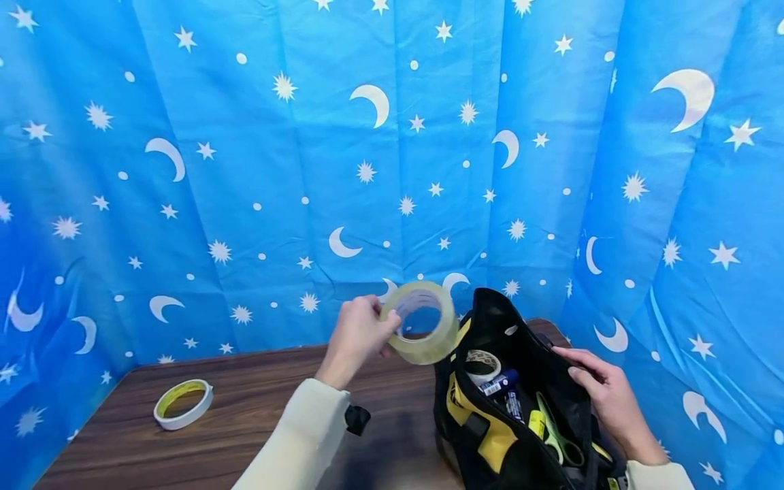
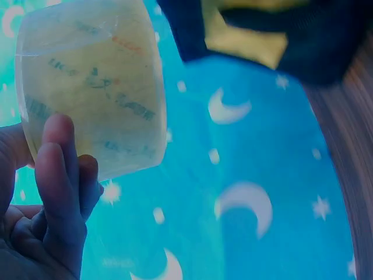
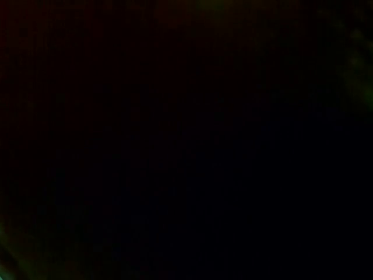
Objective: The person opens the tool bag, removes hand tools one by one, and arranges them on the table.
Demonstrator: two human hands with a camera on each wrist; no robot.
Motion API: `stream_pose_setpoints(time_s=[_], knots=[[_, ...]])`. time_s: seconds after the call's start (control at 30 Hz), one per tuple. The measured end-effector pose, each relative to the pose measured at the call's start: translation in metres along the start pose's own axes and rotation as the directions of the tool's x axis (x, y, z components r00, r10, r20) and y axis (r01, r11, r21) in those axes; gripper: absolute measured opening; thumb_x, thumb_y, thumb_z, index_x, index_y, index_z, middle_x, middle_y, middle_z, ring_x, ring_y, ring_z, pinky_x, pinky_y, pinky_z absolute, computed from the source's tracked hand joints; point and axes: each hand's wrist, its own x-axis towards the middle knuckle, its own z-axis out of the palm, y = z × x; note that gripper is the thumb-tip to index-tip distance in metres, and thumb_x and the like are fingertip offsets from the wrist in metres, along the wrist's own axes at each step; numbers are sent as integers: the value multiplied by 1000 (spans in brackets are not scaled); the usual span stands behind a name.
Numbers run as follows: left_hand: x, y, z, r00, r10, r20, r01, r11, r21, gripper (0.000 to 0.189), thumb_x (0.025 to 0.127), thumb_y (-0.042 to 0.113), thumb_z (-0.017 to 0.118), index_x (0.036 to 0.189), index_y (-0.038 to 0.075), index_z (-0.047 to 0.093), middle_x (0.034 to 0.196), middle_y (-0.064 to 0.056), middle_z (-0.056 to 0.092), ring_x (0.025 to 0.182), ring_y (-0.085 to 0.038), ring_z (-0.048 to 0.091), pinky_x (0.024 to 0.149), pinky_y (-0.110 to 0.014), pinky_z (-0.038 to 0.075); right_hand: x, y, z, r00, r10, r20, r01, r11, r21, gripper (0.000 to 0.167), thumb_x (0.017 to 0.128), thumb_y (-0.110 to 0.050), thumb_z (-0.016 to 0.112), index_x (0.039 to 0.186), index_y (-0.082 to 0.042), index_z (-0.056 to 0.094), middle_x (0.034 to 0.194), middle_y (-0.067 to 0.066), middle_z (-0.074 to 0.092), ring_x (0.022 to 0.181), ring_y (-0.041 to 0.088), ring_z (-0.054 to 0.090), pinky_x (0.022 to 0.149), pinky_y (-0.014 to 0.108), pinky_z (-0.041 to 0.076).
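Note:
In the head view, my left hand (image 1: 361, 333) pinches a wide roll of clear packing tape (image 1: 431, 347) by its left side, above the table and beside the bag. Printed marks show through the tape roll (image 2: 93, 87) in the left wrist view, where fingers of the left hand (image 2: 55, 192) lie against its outer face. My right hand (image 1: 606, 395) holds the right rim of a black and yellow tool bag (image 1: 499, 442), which stands open. Inside are another tape roll (image 1: 482, 364), a dark blue tube (image 1: 499, 382), a yellow item (image 1: 536, 423) and green-handled scissors (image 1: 551, 432). The right wrist view is almost black.
A narrow white tape roll (image 1: 184, 415) with a yellow inner core lies on the left of the dark wooden table (image 1: 257, 388). Behind the table hangs a blue curtain (image 1: 318, 170) with white moons and stars, which also runs along the sides.

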Motion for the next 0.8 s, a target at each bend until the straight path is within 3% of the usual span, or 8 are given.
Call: stream_pose_setpoints(time_s=[0.13,0.33,0.57,0.8], knots=[[5,-32,-24,995,-91,-27,93,992,80,16,88,19,60,81,5,60,62,-6,60,42,-17,59,40,-32,47,0,0,1,1000,6,3,-5,1000,-10,30,98,-6,48,126,3,57,122,8,58,111,-3,47,85,12,39],[10,-100,-61,977,-210,-37,213,956,204,22,90,21,57,86,0,59,58,-8,59,44,-17,60,42,-33,48,-1,-1,2,1000,19,4,-19,1000,-17,30,98,-6,48,126,2,57,123,7,59,112,-4,46,85,12,38],[0,-169,-90,924,-378,-51,377,886,271,27,91,17,54,82,-8,61,52,-8,60,48,-22,63,44,-33,48,-2,-2,3,1000,8,-3,-8,1000,7,30,98,-3,47,126,4,57,122,8,59,112,-3,46,85,12,38],[-19,-213,-110,863,-501,-61,499,830,250,38,94,15,53,106,-20,52,63,-15,59,50,-22,63,50,-33,51,-1,-1,3,1000,7,-2,-7,1000,-2,30,98,-4,48,126,3,57,122,8,59,111,-2,48,85,12,38]])
